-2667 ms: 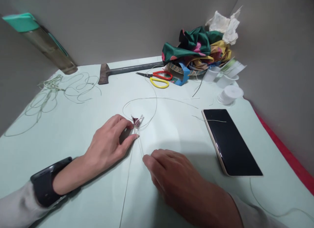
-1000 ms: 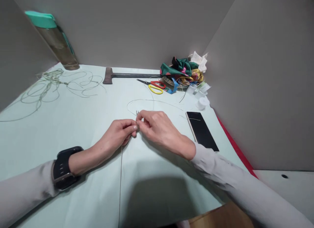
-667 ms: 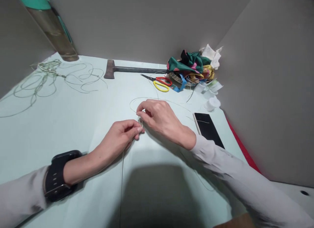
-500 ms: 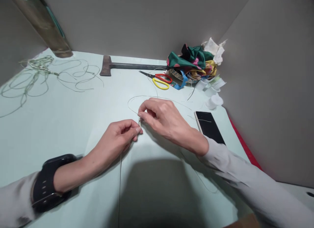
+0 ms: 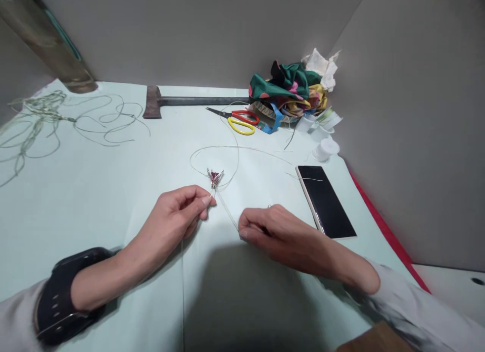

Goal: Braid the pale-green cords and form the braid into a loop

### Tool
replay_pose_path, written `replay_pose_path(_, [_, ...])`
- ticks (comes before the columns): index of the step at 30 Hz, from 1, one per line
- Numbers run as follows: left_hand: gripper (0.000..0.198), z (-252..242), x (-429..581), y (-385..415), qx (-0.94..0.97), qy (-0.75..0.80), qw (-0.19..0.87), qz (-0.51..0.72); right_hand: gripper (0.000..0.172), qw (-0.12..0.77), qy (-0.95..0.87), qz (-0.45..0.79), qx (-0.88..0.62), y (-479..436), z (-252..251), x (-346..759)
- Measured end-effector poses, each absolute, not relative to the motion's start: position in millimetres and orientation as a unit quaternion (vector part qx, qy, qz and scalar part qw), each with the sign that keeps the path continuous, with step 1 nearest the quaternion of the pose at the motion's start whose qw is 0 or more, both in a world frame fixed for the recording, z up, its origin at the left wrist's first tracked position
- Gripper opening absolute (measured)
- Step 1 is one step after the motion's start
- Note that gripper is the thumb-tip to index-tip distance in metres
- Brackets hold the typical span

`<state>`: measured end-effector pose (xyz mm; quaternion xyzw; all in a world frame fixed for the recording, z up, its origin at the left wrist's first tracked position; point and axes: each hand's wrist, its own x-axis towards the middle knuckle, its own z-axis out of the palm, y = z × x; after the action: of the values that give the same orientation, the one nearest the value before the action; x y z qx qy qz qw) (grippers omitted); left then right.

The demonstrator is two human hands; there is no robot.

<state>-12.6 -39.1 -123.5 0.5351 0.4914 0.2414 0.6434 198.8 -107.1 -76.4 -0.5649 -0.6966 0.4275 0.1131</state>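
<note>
A small dark-red binder clip (image 5: 214,177) lies on the pale green table (image 5: 113,190) with thin pale cords (image 5: 226,213) running from it. My left hand (image 5: 176,213) pinches the cords just below the clip, a black watch on its wrist. My right hand (image 5: 278,231) is closed on a cord strand, drawn down and to the right of the clip. A loop of the same cord (image 5: 212,152) curls behind the clip.
A black phone (image 5: 326,200) lies right of my hands. Further back are red-and-yellow scissors (image 5: 240,122), a hammer (image 5: 182,100), a heap of coloured cloth (image 5: 293,89), white spools (image 5: 326,147), tangled green cord (image 5: 56,122) and a bottle (image 5: 45,39). Grey walls enclose the table.
My right hand left the clip and pulled a cord strand down and to the right. The clip now shows uncovered. My left hand kept its pinch.
</note>
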Motion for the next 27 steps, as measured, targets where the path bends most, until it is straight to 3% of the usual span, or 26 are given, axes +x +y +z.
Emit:
replay_pose_path(5, [0.022,-119,-12,-43,0.526,0.475,0.651,0.27,0.024,0.145,-0.654,0.492,-0.556,-120,-77,195])
replay_pose_path(11, [0.019,-117,-12,-44,0.545,0.469,0.639,0.272,0.05,0.192,-0.68,0.452,-0.545,-116,-73,173])
replay_pose_path(14, [0.02,-120,-15,-43,0.553,0.47,0.634,0.267,0.058,0.166,-0.73,0.377,-0.544,-105,-75,158])
replay_pose_path(20, [0.025,-123,-16,-43,0.537,0.482,0.642,0.26,0.054,0.05,-0.782,0.253,-0.567,-94,-85,145])
replay_pose_path(27, [0.034,-123,-21,-44,0.545,0.477,0.646,0.242,0.067,0.033,-0.806,0.195,-0.558,-97,-99,150])
